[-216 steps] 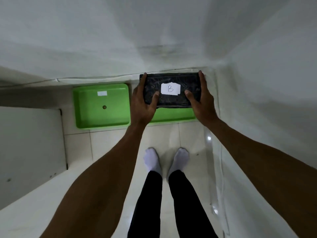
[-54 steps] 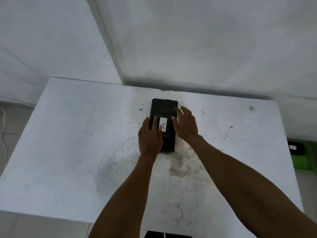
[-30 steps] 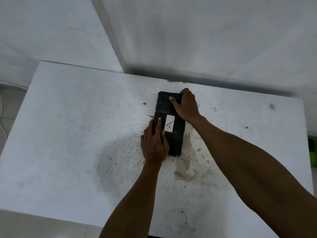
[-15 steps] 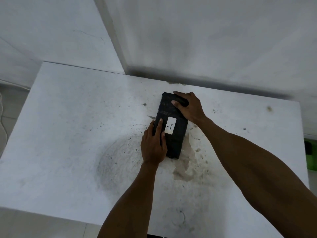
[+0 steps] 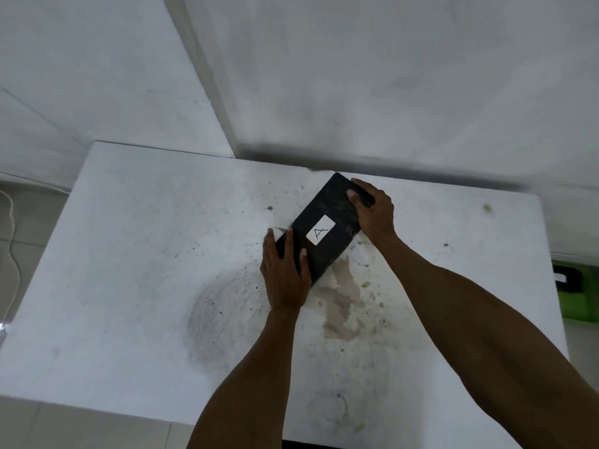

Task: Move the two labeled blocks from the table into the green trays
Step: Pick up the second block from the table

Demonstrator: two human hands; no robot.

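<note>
A black block (image 5: 327,218) with a white label marked A lies diagonally over the white table (image 5: 129,270), near its back edge. My left hand (image 5: 283,273) grips the block's near lower end, thumb on the right side, fingers on top and left. My right hand (image 5: 372,212) holds its far upper end, fingers curled over the top corner. I cannot tell whether the block rests on the table or is just off it. Beyond the table's right edge a green tray (image 5: 580,306) shows on the floor, with something dark and a white label (image 5: 560,278) in it.
The table is stained with a brown patch (image 5: 343,306) and a grey smudge near the middle. White walls meet in a corner right behind the table. A white cable (image 5: 11,228) hangs at the far left over the tiled floor.
Both hands have turned the block clockwise, from nearly straight to a clear diagonal. My right hand has moved right with the far end; my left hand stays on the near end.
</note>
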